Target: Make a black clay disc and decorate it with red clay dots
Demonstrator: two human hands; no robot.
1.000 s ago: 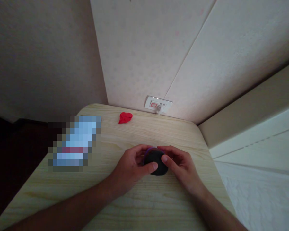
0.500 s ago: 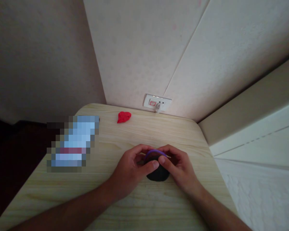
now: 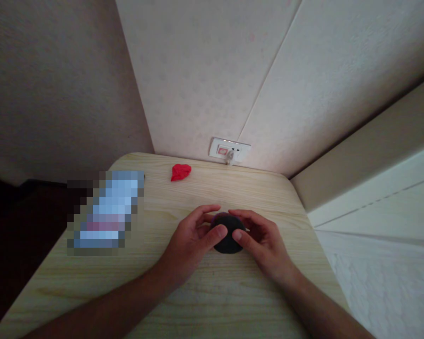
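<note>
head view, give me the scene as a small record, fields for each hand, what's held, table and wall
left hand: left hand, thumb on the black round object
right hand: right hand, thumb on the same object
held: black round object, between both hands
table: wood-grain table, crumpled red piece near far edge, pixelated item at left
wall: socket plate with plug

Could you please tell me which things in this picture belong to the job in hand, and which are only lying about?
In the job:
left grip and right grip, thumbs on the black round object
table, beneath them

Apparently just about:
red crumpled piece, near the far edge
pixelated object, at left, unidentifiable
wall socket with plug
</note>
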